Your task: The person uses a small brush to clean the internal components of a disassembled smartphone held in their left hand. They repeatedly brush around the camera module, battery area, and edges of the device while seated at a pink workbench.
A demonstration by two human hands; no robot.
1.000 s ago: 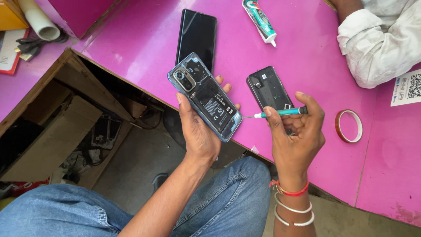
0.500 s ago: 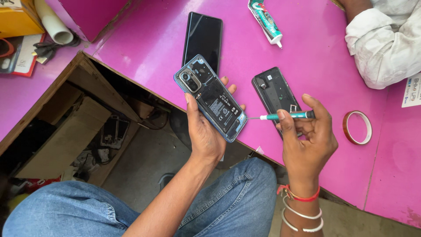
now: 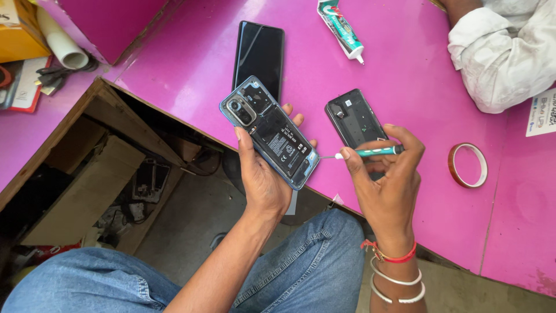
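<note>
A: While checking the head view: location of the opened phone (image 3: 269, 132)?

B: Lifted off the pink table (image 3: 405, 81), above its near edge and the jeans (image 3: 301, 261). Back off, battery and camera block exposed, camera end pointing away.

A: Left hand (image 3: 263, 174)?

B: Wrapped around the phone from below. Thumb along the left rim, fingertips showing past the right rim. Firm grasp.

A: Right hand (image 3: 385, 185)?

B: Pinching a teal screwdriver (image 3: 370, 152) between thumb and fingers. Shaft roughly level, metal tip touching or just short of the phone's lower right corner. Cannot tell which.

A: Rest of the bench?

B: Dark back cover (image 3: 354, 119) flat on the table just behind the screwdriver. Black slab phone (image 3: 259, 55) further back, near the camera end. Glue tube (image 3: 340, 28) at the far side. Tape roll (image 3: 468, 165) right of the right hand, apart. Someone else's white sleeve (image 3: 509, 52) resting top right, well apart from both hands.

A: Judgement on doing this step well?

B: Fastener at that corner too small to see. Probably: square the tip to it before turning, press along the axis, light torque. Brace the phone into the left palm against twist. Avoid slipping toward the battery. Safer over the table than over the gap: cardboard box (image 3: 87, 185) and clutter below, so any dropped part likely lost.
</note>
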